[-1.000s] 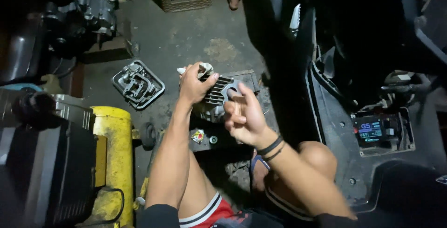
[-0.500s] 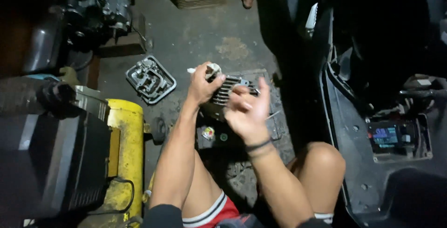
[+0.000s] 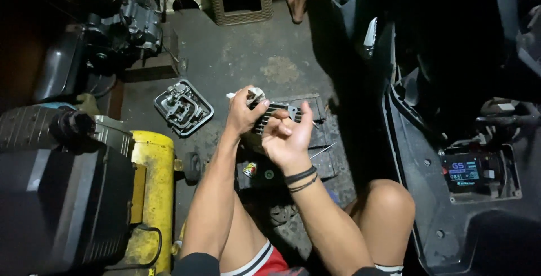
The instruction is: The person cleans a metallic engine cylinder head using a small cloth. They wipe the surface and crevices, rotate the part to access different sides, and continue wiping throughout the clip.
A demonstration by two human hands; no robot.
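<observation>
My left hand (image 3: pixel 243 114) grips the left end of a finned grey metal engine cylinder part (image 3: pixel 274 114), held above the dirty concrete floor. A small pale piece, perhaps a rag or cap (image 3: pixel 255 93), sticks out above the fingers. My right hand (image 3: pixel 287 138) is in front of the part, palm towards me, fingers curled; the index finger points up beside the part's right edge. Whether it touches the part I cannot tell. A black band sits on that wrist.
A metal engine cover (image 3: pixel 183 107) lies on the floor to the left. A yellow compressor tank (image 3: pixel 151 191) and dark machine stand at left. A scooter body (image 3: pixel 451 157) with a battery fills the right. Another person's foot (image 3: pixel 296 3) is at the top.
The view has shifted, so everything sits lower in the frame. My right hand has turned more palm-up and curled its fingers in front of the finned part. The left hand keeps its grip.
</observation>
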